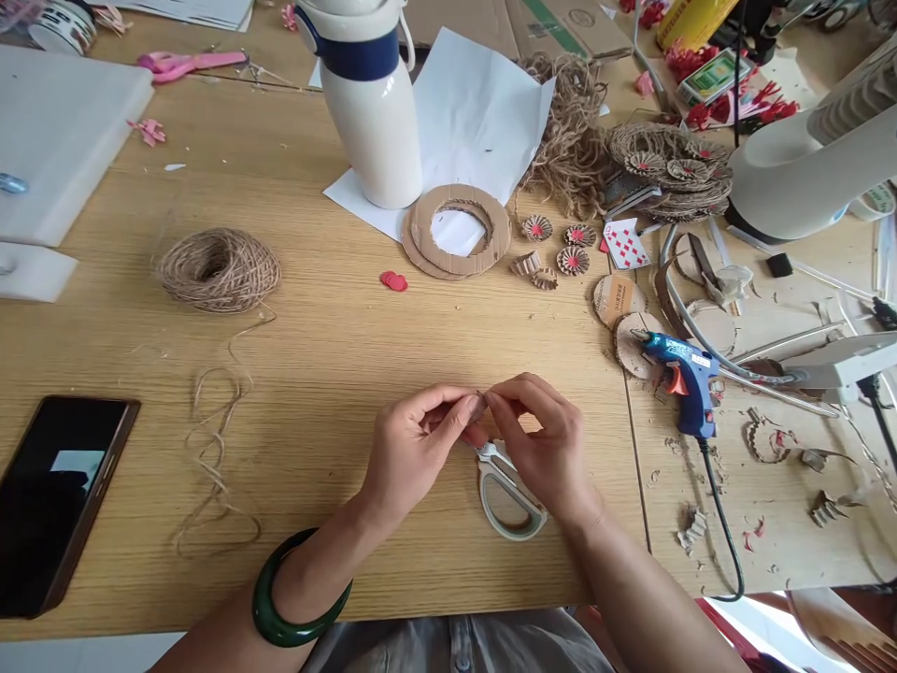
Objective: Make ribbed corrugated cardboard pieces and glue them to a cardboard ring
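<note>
Scrap of cardboard (476,407), mostly hidden, in the closed grips of left hand (413,453) and right hand (543,449)

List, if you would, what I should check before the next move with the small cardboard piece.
Small cardboard piece pinched by the left hand and right hand: ok.
Scissors lying just below the hands: ok.
Scissor blades closed: cannot tell, hidden under the hands.
Blue hot glue gun heated: cannot tell.
Glue gun nozzle clear of cardboard: not ok, it seems to rest on a cardboard disc.
</note>
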Action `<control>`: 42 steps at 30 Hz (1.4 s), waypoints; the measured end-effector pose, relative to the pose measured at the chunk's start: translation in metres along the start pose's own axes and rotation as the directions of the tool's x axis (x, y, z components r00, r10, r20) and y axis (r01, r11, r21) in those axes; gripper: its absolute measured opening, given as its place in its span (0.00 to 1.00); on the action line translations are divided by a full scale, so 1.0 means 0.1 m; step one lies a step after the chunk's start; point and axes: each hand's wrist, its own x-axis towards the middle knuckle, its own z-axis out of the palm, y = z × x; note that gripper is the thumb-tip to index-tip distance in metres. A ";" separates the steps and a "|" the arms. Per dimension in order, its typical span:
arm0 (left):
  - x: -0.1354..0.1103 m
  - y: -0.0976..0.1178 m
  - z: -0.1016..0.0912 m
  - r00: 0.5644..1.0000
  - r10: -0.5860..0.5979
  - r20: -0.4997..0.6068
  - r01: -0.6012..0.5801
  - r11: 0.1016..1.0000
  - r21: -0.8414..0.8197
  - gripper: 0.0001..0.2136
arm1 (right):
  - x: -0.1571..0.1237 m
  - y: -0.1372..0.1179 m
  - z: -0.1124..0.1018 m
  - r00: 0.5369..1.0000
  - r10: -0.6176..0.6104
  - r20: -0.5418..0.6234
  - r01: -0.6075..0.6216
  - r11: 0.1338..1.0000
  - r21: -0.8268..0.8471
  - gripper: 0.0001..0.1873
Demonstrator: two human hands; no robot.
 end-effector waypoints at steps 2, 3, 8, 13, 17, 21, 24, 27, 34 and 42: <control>0.00 0.01 -0.01 1.000 -0.020 0.018 0.020 1.000 -0.005 0.08 | 0.02 0.01 -0.01 0.986 0.157 0.057 -0.164 0.974 0.156 0.09; 0.00 0.02 -0.02 0.999 -0.029 0.028 0.029 1.000 -0.007 0.08 | 0.02 0.01 -0.02 0.970 0.223 0.097 -0.240 0.942 0.235 0.11; 0.01 0.05 -0.05 0.995 -0.074 0.063 0.076 0.997 -0.027 0.09 | 0.06 0.02 -0.01 0.895 0.384 0.226 -0.445 0.782 0.436 0.17; 0.02 0.03 -0.05 0.994 -0.075 0.076 0.078 0.996 -0.046 0.08 | 0.06 0.00 -0.01 0.857 0.459 0.233 -0.512 0.712 0.481 0.18; 0.02 0.02 -0.04 0.998 -0.044 0.053 0.046 0.998 -0.042 0.08 | 0.03 -0.02 -0.01 0.918 0.365 0.153 -0.396 0.833 0.388 0.14; 0.01 0.01 -0.04 1.000 0.025 0.005 -0.025 0.999 0.020 0.07 | 0.02 -0.03 0.00 0.987 0.153 0.055 -0.161 0.964 0.213 0.07; -0.01 0.01 -0.04 0.997 0.074 0.021 -0.075 0.993 0.091 0.06 | 0.03 -0.02 -0.01 0.996 0.077 0.032 -0.081 0.989 0.127 0.07; -0.02 0.01 -0.03 0.993 0.105 0.049 -0.110 0.986 0.124 0.06 | 0.03 -0.01 -0.03 0.985 0.149 0.088 -0.163 0.970 0.182 0.08; -0.01 -0.02 -0.04 0.992 0.107 0.074 -0.113 0.990 0.089 0.07 | 0.06 0.00 -0.04 0.847 0.459 0.268 -0.529 0.675 0.515 0.16; 0.00 -0.02 -0.05 0.995 0.092 0.046 -0.095 0.993 0.064 0.08 | 0.04 -0.01 -0.02 0.892 0.416 0.179 -0.448 0.754 0.481 0.12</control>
